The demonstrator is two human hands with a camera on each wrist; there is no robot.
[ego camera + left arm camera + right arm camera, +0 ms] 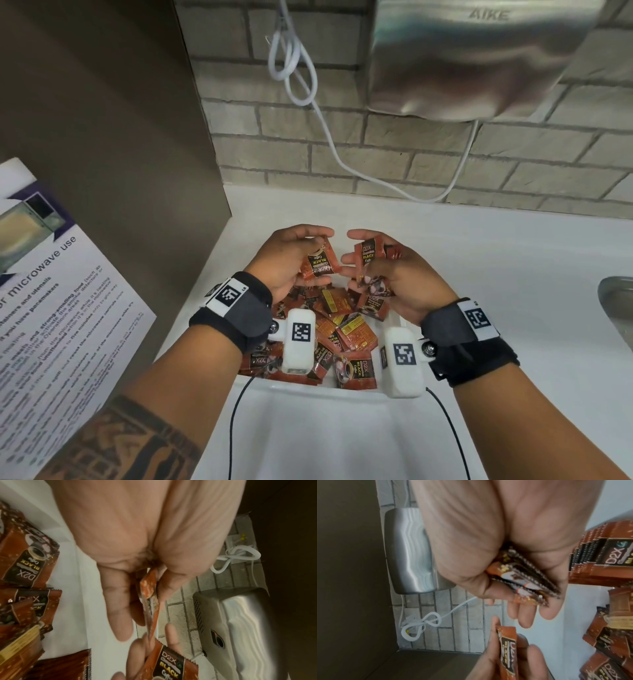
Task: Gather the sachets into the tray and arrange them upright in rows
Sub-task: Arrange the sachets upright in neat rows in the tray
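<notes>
Loose sachets (346, 329) fill the tray (308, 389) below; one sachet (320, 262) is pinched by the left hand (291, 260), a small stack (371, 263) gripped by the right hand (400, 277), edges facing.

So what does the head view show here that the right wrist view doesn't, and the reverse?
Head only: both wrist cameras, the microwave notice, the tray's near rim, the sink edge.
Right wrist only: the right hand grips a stack of several sachets, edges fanned.
Both: the left hand holding one sachet, the loose pile, the hand dryer.
</notes>
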